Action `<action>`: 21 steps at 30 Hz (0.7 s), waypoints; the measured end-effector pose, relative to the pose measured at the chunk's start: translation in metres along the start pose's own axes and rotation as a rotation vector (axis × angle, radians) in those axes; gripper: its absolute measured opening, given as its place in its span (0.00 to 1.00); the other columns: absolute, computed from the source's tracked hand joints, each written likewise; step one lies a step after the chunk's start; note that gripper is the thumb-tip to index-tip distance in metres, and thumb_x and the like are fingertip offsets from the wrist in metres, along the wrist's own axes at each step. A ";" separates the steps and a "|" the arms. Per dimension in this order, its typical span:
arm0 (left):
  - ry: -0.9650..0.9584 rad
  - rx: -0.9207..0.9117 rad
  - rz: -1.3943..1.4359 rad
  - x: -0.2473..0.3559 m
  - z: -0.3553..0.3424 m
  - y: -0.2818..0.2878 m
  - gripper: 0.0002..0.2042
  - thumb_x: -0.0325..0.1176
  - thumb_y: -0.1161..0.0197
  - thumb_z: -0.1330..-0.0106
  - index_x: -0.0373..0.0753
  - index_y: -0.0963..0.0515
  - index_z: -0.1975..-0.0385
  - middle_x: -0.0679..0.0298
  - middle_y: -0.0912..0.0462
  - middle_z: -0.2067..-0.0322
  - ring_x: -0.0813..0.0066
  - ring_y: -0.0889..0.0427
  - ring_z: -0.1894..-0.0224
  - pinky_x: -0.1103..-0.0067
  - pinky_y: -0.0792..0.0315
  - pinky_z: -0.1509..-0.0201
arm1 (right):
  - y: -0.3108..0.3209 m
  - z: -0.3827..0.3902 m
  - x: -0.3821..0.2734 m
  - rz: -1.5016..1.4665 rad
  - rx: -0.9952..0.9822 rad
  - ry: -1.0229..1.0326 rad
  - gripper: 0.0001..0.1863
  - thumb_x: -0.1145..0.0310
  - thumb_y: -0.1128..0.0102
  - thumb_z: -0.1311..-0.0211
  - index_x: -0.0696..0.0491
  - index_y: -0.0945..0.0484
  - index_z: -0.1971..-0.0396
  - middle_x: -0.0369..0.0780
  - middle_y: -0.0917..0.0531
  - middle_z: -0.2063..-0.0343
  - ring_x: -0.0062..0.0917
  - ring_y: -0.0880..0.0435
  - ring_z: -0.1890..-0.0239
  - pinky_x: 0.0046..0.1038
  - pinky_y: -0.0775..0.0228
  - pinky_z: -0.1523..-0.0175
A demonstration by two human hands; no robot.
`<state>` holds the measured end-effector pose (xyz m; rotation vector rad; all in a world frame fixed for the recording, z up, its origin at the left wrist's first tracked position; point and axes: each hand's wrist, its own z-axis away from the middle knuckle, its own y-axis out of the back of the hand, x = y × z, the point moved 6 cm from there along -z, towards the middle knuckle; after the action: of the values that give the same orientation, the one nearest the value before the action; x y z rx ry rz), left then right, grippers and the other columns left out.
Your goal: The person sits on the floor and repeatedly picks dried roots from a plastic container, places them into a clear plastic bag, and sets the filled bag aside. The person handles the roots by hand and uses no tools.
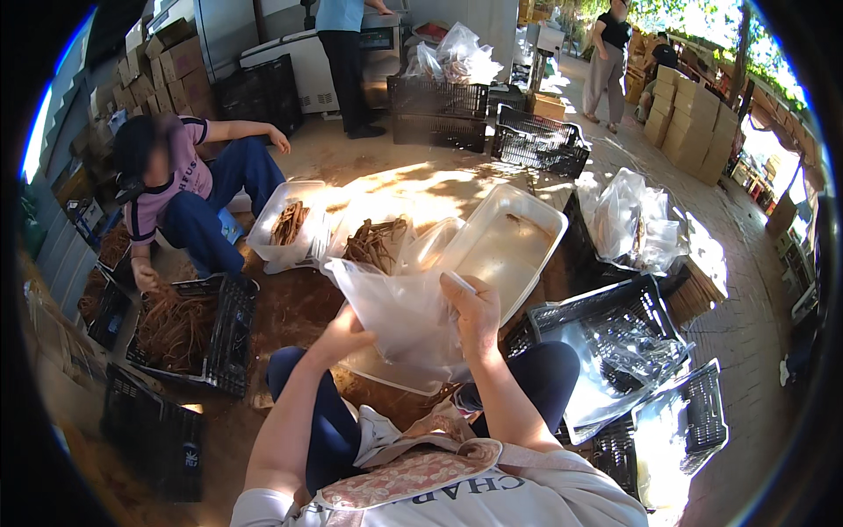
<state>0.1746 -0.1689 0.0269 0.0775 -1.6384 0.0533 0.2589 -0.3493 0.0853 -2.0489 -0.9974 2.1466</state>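
Note:
A clear plastic bag (pixel 399 307) is stretched between my two hands above my knees. My left hand (pixel 345 335) is closed on its lower left edge. On the other side, my right hand (pixel 475 314) pinches the bag near its upper right corner. Just beyond the bag lies a bundle of brown dried roots (pixel 373 243), partly covered by the plastic. A long translucent plastic tub (pixel 551 213) rests to the right of them, with a few root scraps inside. Under the bag, the rim of another pale tub (pixel 408 383) shows in part.
A co-worker (pixel 189 171) sits at left, one hand at a black crate (pixel 230 334) of roots (pixel 176 325). Another white tub (pixel 257 239) holds roots. Black crates (pixel 615 307) with plastic bags stand at right. Cardboard boxes (pixel 689 123) and standing people (pixel 342 66) are farther back.

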 end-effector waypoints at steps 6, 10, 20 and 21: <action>0.110 0.010 0.129 -0.033 -0.037 -0.030 0.17 0.37 0.44 0.37 0.33 0.28 0.54 0.64 0.23 0.61 0.77 0.25 0.59 0.78 0.32 0.53 | -0.002 -0.003 -0.007 0.171 0.050 0.126 0.10 0.68 0.44 0.44 0.57 0.24 0.80 0.30 0.27 0.84 0.13 0.32 0.83 0.17 0.43 0.78; 0.176 0.228 0.456 -0.033 -0.050 -0.040 0.14 0.39 0.46 0.35 0.36 0.25 0.59 0.67 0.24 0.67 0.80 0.27 0.67 0.80 0.32 0.62 | 0.025 -0.042 -0.003 -0.040 0.123 0.089 0.10 0.67 0.45 0.43 0.59 0.23 0.75 0.31 0.25 0.81 0.13 0.30 0.80 0.17 0.41 0.75; 0.195 0.365 0.597 -0.042 -0.066 0.001 0.19 0.44 0.43 0.39 0.31 0.25 0.60 0.62 0.22 0.65 0.73 0.25 0.65 0.77 0.32 0.59 | 0.032 -0.055 0.019 0.465 -0.373 0.117 0.43 0.61 0.35 0.51 0.57 0.48 0.39 0.46 0.32 0.47 0.32 0.29 0.46 0.31 0.37 0.44; 0.208 0.341 0.610 -0.046 -0.064 0.001 0.20 0.44 0.43 0.39 0.31 0.26 0.60 0.62 0.22 0.64 0.73 0.25 0.65 0.77 0.32 0.58 | 0.029 -0.054 0.035 0.699 -0.377 0.103 0.44 0.63 0.32 0.54 0.58 0.46 0.40 0.48 0.32 0.47 0.33 0.28 0.47 0.29 0.35 0.45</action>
<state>0.2413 -0.1619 -0.0143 -0.1654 -1.3808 0.7824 0.3143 -0.3343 0.0441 -3.0228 -0.7946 2.1952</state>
